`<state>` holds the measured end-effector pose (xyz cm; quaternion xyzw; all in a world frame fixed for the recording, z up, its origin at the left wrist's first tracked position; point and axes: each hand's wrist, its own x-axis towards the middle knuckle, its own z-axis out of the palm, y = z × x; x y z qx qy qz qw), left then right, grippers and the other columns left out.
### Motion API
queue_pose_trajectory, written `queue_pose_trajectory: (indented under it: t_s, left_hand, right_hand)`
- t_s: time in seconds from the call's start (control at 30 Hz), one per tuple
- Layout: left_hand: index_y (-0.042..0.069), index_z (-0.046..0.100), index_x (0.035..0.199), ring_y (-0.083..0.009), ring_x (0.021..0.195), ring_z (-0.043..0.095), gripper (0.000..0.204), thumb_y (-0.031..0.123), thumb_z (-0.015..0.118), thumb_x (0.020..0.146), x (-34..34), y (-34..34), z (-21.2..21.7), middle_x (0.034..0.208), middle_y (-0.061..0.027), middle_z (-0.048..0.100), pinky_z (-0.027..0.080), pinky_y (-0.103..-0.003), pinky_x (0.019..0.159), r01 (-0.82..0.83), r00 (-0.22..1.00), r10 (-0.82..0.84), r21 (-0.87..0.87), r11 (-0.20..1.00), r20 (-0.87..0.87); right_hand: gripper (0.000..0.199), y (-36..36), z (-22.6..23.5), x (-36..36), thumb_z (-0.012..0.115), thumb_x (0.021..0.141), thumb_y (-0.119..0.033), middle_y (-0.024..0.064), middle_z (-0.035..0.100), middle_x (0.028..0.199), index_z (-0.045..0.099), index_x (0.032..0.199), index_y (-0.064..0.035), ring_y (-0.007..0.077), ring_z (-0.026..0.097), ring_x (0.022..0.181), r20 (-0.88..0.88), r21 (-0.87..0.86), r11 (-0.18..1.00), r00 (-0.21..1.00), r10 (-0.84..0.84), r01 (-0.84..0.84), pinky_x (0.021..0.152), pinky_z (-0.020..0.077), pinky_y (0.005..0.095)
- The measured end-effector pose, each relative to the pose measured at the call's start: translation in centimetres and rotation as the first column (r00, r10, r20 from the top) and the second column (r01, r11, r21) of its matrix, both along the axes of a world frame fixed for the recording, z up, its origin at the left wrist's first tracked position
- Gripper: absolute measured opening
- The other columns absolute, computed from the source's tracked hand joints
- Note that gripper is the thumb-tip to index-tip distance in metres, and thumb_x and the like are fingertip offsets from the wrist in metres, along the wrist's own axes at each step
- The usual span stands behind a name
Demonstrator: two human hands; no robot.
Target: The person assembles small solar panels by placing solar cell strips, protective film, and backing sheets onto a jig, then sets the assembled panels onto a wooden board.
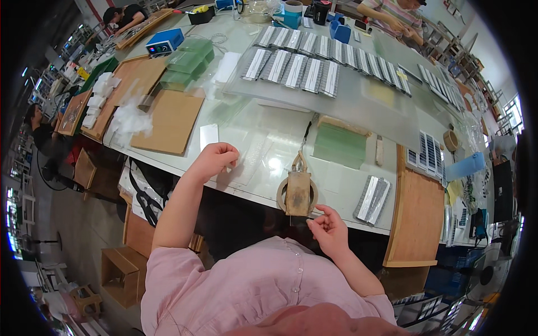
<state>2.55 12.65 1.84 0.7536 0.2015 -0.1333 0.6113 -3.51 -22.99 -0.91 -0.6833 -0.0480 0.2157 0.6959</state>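
The tape dispenser (298, 193) sits at the surface (336, 179) edge, just beyond my right fingers (320, 223), which pinch its dark tape end (298, 221): thin, limp, sticky, best held by the tip. My left hand (216, 159) is curled closed on a clear sheet (246, 159).

Head camera looks steeply down — close over the worktable (269, 140) edge.

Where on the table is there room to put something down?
Bare table lies between the left hand and the green sheets. The wooden board at right is mostly bare too. The back is crowded with rows of grey strips.
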Motion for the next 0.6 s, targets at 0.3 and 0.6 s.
queue_pose_trajectory:
  t_s: [0.3,0.6]
  left_hand:
    - [0.003,0.055,0.093,-0.0269,0.105,0.060,0.007,0.007,0.052,0.087,-2.9,-4.9,1.5,0.122,-0.0165,0.058,0.048,-0.032,0.080,-0.043,0.876,0.358,-0.688,0.725,0.323]
    - [0.004,0.053,0.095,-0.0224,0.116,0.048,0.007,0.002,0.051,0.089,-6.7,-14.0,-1.6,0.128,-0.0141,0.048,0.035,-0.036,0.099,0.386,0.671,-0.128,-0.196,0.901,0.730]
  right_hand:
    - [0.025,-0.8,3.3,0.6,0.054,0.092,-0.001,0.0124,0.065,0.094,0.053,0.117,0.0026,0.0131,0.063,0.071,0.169,0.159,0.986,0.983,-0.078,0.051,0.054,0.0493,0.0209]
    - [0.039,3.1,4.6,2.8,0.061,0.088,-0.003,0.0060,0.062,0.097,0.049,0.124,-0.0002,0.0094,0.059,0.074,-0.235,0.338,0.940,0.964,0.123,-0.038,0.055,0.0469,0.0187]
